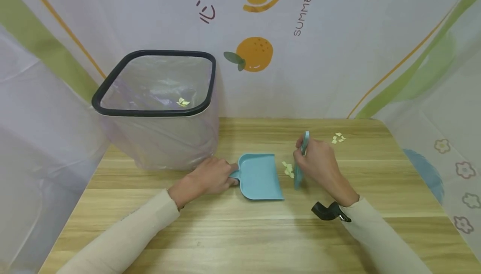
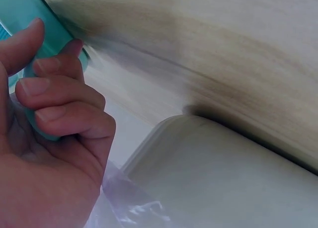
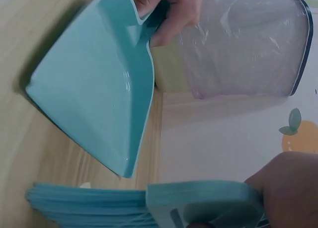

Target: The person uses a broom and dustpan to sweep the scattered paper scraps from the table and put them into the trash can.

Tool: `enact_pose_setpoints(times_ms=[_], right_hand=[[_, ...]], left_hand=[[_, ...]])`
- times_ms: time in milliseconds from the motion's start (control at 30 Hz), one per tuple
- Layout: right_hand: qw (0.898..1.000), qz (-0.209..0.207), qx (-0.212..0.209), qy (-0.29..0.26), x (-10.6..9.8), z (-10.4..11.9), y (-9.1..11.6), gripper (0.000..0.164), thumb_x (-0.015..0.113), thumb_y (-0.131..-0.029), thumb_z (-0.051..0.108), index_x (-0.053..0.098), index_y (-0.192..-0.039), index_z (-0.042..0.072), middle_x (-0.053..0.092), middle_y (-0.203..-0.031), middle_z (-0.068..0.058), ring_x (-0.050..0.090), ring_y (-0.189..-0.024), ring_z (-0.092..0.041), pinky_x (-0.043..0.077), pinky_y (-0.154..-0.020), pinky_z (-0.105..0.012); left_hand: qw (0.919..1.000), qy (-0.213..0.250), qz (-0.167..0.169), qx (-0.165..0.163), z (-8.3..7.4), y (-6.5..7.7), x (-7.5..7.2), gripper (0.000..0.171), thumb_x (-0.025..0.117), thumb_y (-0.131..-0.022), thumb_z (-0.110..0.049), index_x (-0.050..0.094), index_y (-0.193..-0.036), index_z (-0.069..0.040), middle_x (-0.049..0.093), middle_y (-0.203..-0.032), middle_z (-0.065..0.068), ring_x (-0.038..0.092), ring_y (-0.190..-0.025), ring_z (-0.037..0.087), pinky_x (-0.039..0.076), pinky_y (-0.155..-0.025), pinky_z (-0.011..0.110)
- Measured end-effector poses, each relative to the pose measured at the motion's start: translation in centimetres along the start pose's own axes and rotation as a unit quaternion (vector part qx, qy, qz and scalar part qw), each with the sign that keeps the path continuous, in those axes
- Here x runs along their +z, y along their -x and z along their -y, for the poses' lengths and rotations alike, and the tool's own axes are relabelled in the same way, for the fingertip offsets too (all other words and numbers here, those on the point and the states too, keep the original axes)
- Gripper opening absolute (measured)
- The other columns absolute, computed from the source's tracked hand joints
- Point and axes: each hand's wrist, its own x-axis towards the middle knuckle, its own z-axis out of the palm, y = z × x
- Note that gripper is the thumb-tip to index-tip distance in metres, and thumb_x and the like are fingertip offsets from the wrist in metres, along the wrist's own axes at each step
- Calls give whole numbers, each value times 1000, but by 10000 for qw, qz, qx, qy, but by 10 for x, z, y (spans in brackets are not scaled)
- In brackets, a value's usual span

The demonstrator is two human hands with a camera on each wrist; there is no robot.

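Observation:
My left hand grips the short handle of a light blue dustpan, which lies on the table with its open edge facing right. In the left wrist view, the fingers curl round that handle. My right hand holds a matching blue hand brush upright, its bristles down at the table. Between the pan's lip and the brush sits a small pile of pale yellow paper scraps. The pan's floor shows no scraps on it.
A bin with a dark rim and a clear liner stands at the back left, close by my left hand; a few yellow scraps show inside it. More scraps lie on the table at the back right. A printed curtain hangs behind the table.

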Motion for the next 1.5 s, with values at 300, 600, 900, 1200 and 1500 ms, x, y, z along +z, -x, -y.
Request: enact_pose_setpoints(times_ms=[300, 600, 900, 1200, 1500], right_hand=[[9995, 258, 139, 109, -12, -5, -1, 12, 58, -95, 4, 69, -98, 3, 56, -60, 0, 43, -49, -14, 37, -44, -34], [9962, 418, -753, 160, -4, -8, 0, 12, 60, -98, 2, 72, -101, 2, 64, -63, 1, 43, -50, -8, 37, -47, -33], [9948, 608, -798, -181, 7, -1, -1, 13, 61, -98, 5, 73, -103, 4, 73, -76, -3, 47, -54, -10, 41, -52, -35], [9921, 560, -984, -533, 15, 6, -3, 16, 61, -96, 8, 74, -104, 5, 59, -60, 9, 37, -50, -3, 36, -49, -32], [9899, 593, -1031, -777, 23, 25, -8, 16, 60, -97, 8, 74, -105, 7, 50, -56, 13, 32, -50, -1, 32, -50, -29]], left_hand=[[10000, 8, 40, 22, 0, -1, 1, 30, 73, -108, -38, 75, -116, -9, 60, -79, -2, 53, -68, 13, 52, -63, 39], [10000, 27, 49, 4, 0, -1, -2, 30, 74, -107, -38, 75, -116, -9, 57, -77, -3, 50, -67, 13, 50, -62, 38], [9999, 72, 84, 15, 0, -2, -4, 29, 74, -107, -37, 75, -114, -9, 55, -76, -3, 48, -67, 13, 47, -60, 36], [9999, 106, 122, -36, -1, -2, -5, 30, 74, -107, -37, 75, -115, -9, 56, -76, -3, 47, -65, 12, 47, -60, 36], [9999, 82, 63, -7, -1, -1, -3, 30, 75, -106, -38, 74, -114, -9, 50, -72, -4, 45, -64, 12, 44, -58, 35]])
